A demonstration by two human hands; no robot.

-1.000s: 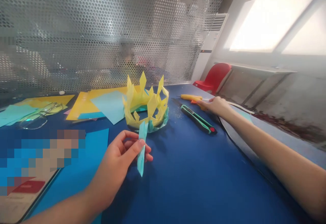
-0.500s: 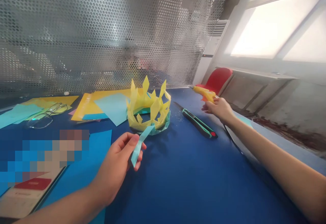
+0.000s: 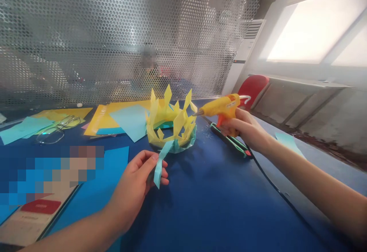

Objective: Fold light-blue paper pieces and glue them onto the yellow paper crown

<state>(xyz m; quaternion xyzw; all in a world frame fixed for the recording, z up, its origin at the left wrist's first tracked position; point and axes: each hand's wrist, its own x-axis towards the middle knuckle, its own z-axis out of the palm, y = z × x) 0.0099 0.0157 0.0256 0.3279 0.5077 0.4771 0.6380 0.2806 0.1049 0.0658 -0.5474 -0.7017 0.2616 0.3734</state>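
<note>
My left hand (image 3: 143, 172) pinches the loose end of a light teal paper strip (image 3: 161, 162). The strip runs along the lower rim of a yellow paper crown (image 3: 179, 124), which stands upright on the blue table (image 3: 206, 202). In my right hand (image 3: 243, 128) is a yellow hot glue gun (image 3: 220, 106), fingers wrapped round its handle near the orange trigger. Its nozzle points left, close to the crown's right side; whether it touches I cannot tell. Below the gun lies a black and green utility knife (image 3: 229, 139), partly covered by my right hand.
Glasses (image 3: 54, 131) rest by teal and yellow paper sheets (image 3: 100, 120) at the back left. A phone (image 3: 34, 217) lies on blue paper (image 3: 94, 191) at the front left. The gun's black cord (image 3: 272, 185) trails right. A perforated metal screen (image 3: 114, 34) stands behind.
My right hand has lifted the glue gun and brought it left, over the knife and near the crown. My left hand keeps its pinch on the strip. The view has shifted slightly.
</note>
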